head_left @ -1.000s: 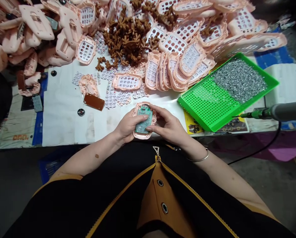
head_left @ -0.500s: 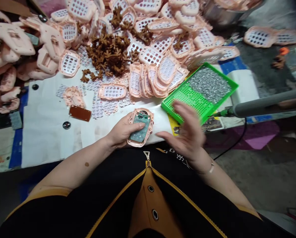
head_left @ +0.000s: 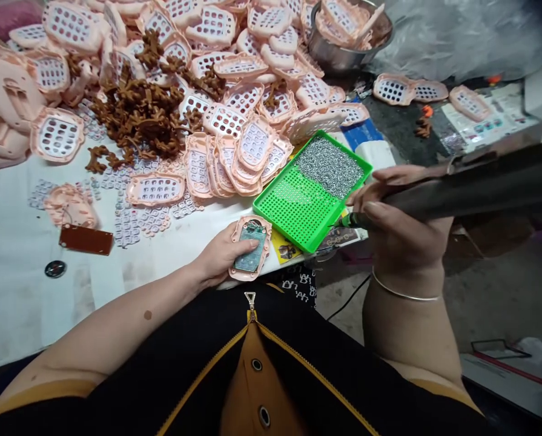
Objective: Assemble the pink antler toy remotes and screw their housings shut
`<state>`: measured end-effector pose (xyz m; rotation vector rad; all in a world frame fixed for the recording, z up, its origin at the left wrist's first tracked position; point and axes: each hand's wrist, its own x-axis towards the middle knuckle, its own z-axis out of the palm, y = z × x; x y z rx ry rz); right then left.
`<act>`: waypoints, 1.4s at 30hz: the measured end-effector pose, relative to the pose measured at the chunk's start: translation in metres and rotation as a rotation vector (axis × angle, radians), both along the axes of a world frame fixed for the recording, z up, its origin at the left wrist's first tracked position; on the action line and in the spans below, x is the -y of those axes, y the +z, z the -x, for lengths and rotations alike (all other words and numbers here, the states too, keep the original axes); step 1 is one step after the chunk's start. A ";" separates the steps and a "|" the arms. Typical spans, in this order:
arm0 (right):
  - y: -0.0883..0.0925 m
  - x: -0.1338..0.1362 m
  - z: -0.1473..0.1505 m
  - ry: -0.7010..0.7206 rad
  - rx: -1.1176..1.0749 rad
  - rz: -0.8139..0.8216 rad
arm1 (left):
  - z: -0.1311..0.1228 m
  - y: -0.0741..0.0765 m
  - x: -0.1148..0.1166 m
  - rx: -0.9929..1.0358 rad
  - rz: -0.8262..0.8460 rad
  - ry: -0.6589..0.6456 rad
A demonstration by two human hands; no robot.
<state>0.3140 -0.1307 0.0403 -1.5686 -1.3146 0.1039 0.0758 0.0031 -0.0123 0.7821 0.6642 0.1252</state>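
My left hand [head_left: 218, 254] grips a pale pink plastic casing half [head_left: 264, 259] low over the table's front edge, its thumb lying across the green circuit board [head_left: 247, 261] inside. Thin wires show at the board's top end. My right hand [head_left: 407, 230] is wrapped around a dark electric screwdriver [head_left: 438, 197], which points left. The screwdriver's tip is beside the near right edge of a green perforated tray [head_left: 293, 224]. Small silvery screws [head_left: 329, 166] fill the far part of that tray.
Stacked pink casings with keypads [head_left: 255, 142] stand behind the tray. Brown plastic pieces [head_left: 138, 115] lie heaped at the back left. A brown board [head_left: 86, 240] and a round black part [head_left: 55, 269] lie left. A metal bowl [head_left: 343, 57] of casings stands at the back.
My right hand has gone from open near the tray to closed around the screwdriver at the right. My left hand still holds the casing. The view has swung right.
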 end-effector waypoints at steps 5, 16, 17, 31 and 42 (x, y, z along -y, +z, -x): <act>-0.005 -0.048 0.019 0.178 -0.494 -0.288 | 0.003 0.011 0.001 -0.102 0.026 0.046; -0.006 -0.066 0.027 0.153 -0.442 -0.515 | 0.010 0.012 0.002 -0.095 0.058 0.000; -0.007 -0.066 0.024 0.128 -0.442 -0.525 | 0.010 0.013 0.002 -0.097 0.063 0.003; -0.037 -0.066 0.019 0.050 -0.427 -0.476 | 0.009 0.018 0.003 -0.114 0.084 0.000; -0.004 -0.064 0.035 0.152 -0.412 -0.575 | 0.005 0.028 0.007 -0.141 0.076 0.020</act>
